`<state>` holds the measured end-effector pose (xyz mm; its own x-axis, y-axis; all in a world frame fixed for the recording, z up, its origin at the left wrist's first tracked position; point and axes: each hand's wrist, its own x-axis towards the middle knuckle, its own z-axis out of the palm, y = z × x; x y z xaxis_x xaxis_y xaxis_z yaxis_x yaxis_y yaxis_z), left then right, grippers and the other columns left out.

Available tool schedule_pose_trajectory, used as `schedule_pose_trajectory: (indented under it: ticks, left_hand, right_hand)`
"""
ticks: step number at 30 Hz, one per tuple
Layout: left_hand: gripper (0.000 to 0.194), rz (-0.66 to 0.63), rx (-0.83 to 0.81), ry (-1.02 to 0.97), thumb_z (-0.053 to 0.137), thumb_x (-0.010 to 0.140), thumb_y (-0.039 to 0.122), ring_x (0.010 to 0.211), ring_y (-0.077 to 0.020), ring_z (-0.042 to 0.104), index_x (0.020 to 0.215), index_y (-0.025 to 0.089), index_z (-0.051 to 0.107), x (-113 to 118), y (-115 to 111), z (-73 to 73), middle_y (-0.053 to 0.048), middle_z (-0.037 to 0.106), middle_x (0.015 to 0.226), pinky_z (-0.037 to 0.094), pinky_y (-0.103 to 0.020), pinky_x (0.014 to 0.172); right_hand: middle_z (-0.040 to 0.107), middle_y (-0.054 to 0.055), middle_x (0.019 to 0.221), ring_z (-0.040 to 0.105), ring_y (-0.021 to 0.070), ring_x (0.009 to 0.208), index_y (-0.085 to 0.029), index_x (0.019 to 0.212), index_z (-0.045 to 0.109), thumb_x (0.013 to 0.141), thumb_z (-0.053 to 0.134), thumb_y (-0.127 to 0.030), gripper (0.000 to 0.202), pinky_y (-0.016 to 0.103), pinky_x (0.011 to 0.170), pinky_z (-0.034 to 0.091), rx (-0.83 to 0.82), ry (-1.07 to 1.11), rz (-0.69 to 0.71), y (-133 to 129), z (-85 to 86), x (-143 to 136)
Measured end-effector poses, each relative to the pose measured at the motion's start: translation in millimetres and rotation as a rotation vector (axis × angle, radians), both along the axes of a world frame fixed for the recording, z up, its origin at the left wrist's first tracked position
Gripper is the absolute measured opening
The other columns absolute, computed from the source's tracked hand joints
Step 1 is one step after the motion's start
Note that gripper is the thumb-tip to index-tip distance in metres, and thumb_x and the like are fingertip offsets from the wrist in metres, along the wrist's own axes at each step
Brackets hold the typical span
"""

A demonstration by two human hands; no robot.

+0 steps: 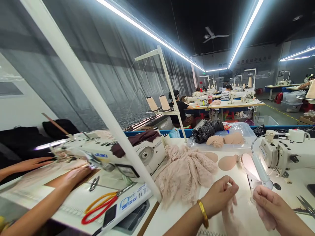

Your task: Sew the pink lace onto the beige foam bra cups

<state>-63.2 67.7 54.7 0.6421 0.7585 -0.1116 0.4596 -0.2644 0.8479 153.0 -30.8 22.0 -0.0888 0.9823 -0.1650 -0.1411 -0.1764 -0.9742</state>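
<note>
My left hand [219, 194], with a gold bracelet at the wrist, is closed, fingertips and thumb together. Sheer pale pink fabric [231, 214] hangs blurred from it. My right hand [274, 205] pinches more of this fabric beside the sewing machine's needle area; whether it is one piece I cannot tell. Just behind my hands, a pale pink bra cup [249, 164] lies by the machine, and a flat beige cup [227, 163] rests on the table. A heap of pink lace [187, 173] lies left of my left hand.
My sewing machine [280, 152] stands at right, with scissors [306, 205] nearby. At left a co-worker's hands [76, 177] work at another machine [105, 154]; red-and-yellow-handled scissors [102, 206] lie there. A plastic bin lid [246, 134] carries stacked cups [215, 141] and a black bag [208, 131].
</note>
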Motion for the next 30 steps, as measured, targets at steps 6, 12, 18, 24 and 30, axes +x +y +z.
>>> schedule_pose_trajectory:
  ticks: [6,12,18,24,30]
  left_hand:
    - [0.032,0.261,0.493,0.383,0.068,0.103,0.031,0.130,-0.0298,0.061,0.132,0.017,0.065,10.2,97.7,17.6,-0.013,0.063,0.142,0.051,-0.054,0.112]
    - [0.036,0.307,0.624,0.574,0.069,0.104,0.038,0.114,-0.0265,0.069,0.132,0.017,0.066,21.2,142.0,2.4,-0.011,0.067,0.132,0.061,-0.048,0.097]
    - [0.028,0.335,0.789,0.431,0.066,0.106,0.037,0.118,-0.0265,0.067,0.126,0.017,0.069,-0.1,139.4,5.1,-0.011,0.068,0.131,0.058,-0.050,0.103]
    - [0.027,0.205,0.761,0.212,0.067,0.105,0.039,0.102,-0.0216,0.070,0.122,0.017,0.069,-3.0,128.7,3.3,-0.009,0.071,0.121,0.061,-0.044,0.093]
    - [0.017,0.541,0.632,-0.127,0.054,0.100,0.030,0.104,-0.0253,0.069,0.100,0.019,0.067,-7.6,110.5,32.6,-0.011,0.072,0.107,0.058,-0.041,0.093]
  right_hand:
    - [0.055,-0.005,0.061,0.049,0.0137,0.051,-0.026,0.080,0.052,0.085,0.057,-0.090,0.064,0.026,0.049,0.030,0.111,-0.254,-0.096,23.8,-29.1,11.4]
    - [0.049,-0.005,0.061,0.046,0.0152,0.056,-0.026,0.080,0.054,0.086,0.055,-0.089,0.063,0.028,0.052,0.034,0.133,-0.291,-0.083,25.4,-37.8,14.1]
    - [0.055,-0.004,0.065,0.043,0.0145,0.057,-0.026,0.083,0.053,0.091,0.055,-0.083,0.058,0.029,0.054,0.031,0.124,-0.250,-0.095,27.2,-38.2,13.4]
    - [0.062,-0.003,0.069,0.045,0.0154,0.059,-0.025,0.086,0.056,0.093,0.056,-0.079,0.055,0.030,0.057,0.031,0.111,-0.233,-0.096,24.5,-37.1,13.6]
    - [0.067,-0.001,0.072,0.048,0.0157,0.060,-0.024,0.088,0.061,0.091,0.060,-0.082,0.058,0.031,0.061,0.036,0.113,-0.186,-0.072,24.2,-28.0,19.5]
